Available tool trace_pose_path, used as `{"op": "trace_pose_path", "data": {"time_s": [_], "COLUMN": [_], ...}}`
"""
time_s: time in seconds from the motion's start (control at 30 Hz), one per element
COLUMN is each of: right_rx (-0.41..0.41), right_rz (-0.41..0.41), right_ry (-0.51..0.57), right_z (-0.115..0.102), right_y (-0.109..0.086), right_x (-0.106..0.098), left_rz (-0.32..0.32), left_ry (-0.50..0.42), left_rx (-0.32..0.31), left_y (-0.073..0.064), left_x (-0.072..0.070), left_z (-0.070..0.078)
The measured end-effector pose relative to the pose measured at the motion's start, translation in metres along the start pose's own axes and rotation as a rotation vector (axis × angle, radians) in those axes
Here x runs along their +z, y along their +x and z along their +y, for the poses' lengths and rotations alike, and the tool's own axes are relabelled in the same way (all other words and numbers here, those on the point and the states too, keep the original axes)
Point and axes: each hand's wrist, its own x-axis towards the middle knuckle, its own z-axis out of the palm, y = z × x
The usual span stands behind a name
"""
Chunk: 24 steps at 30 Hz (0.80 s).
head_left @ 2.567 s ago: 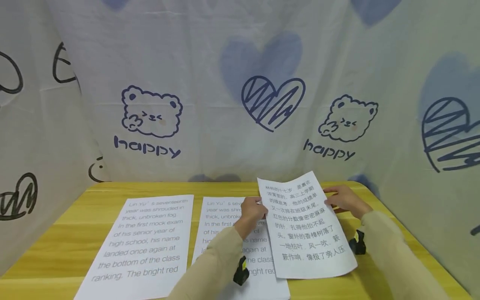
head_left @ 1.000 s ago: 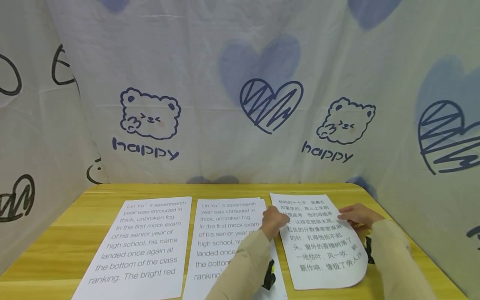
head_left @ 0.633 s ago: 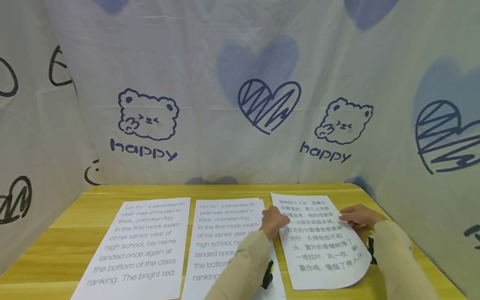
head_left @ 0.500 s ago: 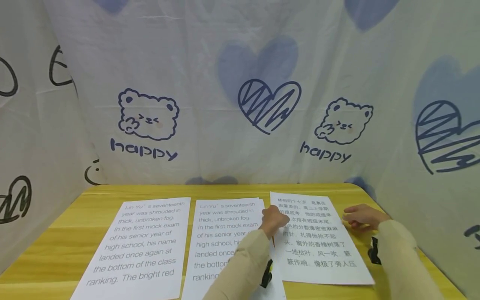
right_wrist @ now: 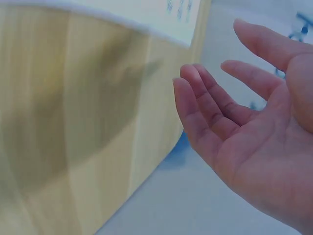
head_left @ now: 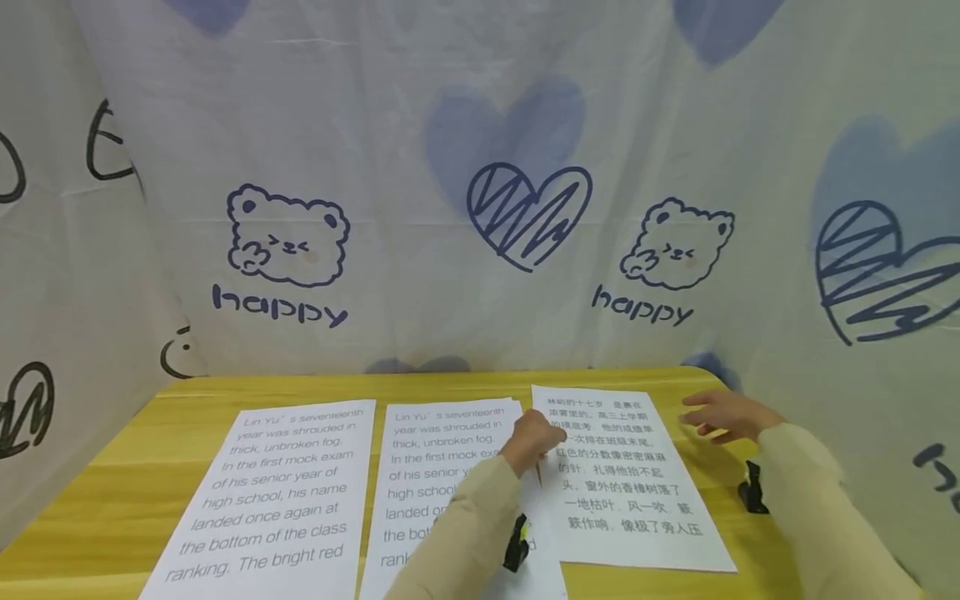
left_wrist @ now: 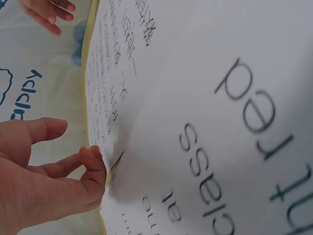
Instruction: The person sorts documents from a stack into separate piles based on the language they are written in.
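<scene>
A sheet of paper with Chinese print (head_left: 615, 492) lies flat on the right part of the wooden table. My left hand (head_left: 534, 442) is at its left edge, between it and the middle sheet with English print (head_left: 442, 467). In the left wrist view, that hand's (left_wrist: 58, 171) thumb stands apart from its bent fingers, whose tips are right at the paper; nothing is held. Just off the Chinese sheet's right edge, my right hand (head_left: 731, 415) hovers with its fingers loosely spread. The right wrist view shows this hand (right_wrist: 249, 117) with its palm bare.
Another English-printed sheet (head_left: 262, 492) lies at the left of the table. The middle and Chinese sheets meet or overlap along their edges. A white curtain (head_left: 405, 250) with bears and hearts hangs behind the wooden table (head_left: 187, 396).
The Chinese sheet came down from upright to flat on the table, then shifted slightly left. My right hand let go of its right edge and moved off it.
</scene>
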Motion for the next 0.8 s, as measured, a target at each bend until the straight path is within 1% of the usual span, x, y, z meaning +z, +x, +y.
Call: {"op": "trace_pose_path", "data": {"time_s": [0.1, 0.17, 0.2, 0.3, 0.43, 0.5, 0.6, 0.67, 0.77, 0.8], "right_rx": [-0.035, -0.072, -0.092, -0.151, -0.229, -0.251, -0.255, -0.243, -0.234, -0.226], "right_rz": [0.031, 0.046, 0.047, 0.044, 0.037, 0.047, 0.051, 0.055, 0.061, 0.068], "right_ry": [-0.012, -0.012, -0.005, 0.03, 0.08, 0.11, 0.206, 0.278, 0.381, 0.407], "right_z": [-0.022, -0.036, -0.044, -0.064, -0.091, -0.103, -0.116, -0.12, -0.122, -0.122], "right_y": [0.003, 0.005, 0.006, 0.007, 0.006, 0.004, 0.004, 0.005, 0.009, 0.01], "right_x": [0.013, 0.023, 0.027, 0.042, 0.063, 0.075, 0.099, 0.118, 0.144, 0.152], "left_rz": [-0.023, -0.046, -0.054, -0.066, -0.045, -0.029, -0.002, 0.003, 0.012, 0.014], "left_ry": [-0.028, -0.07, -0.084, -0.115, -0.106, -0.09, -0.056, -0.042, -0.024, -0.033], "left_rx": [0.033, 0.062, 0.077, 0.089, 0.106, 0.116, 0.12, 0.119, 0.115, 0.112], "left_y": [0.0, 0.0, 0.0, 0.0, -0.004, -0.008, -0.016, -0.021, -0.032, -0.036], "left_x": [-0.012, -0.025, -0.032, -0.056, -0.09, -0.105, -0.125, -0.135, -0.145, -0.149], "left_z": [0.0, 0.001, 0.0, -0.004, -0.013, -0.018, -0.03, -0.04, -0.055, -0.061]}}
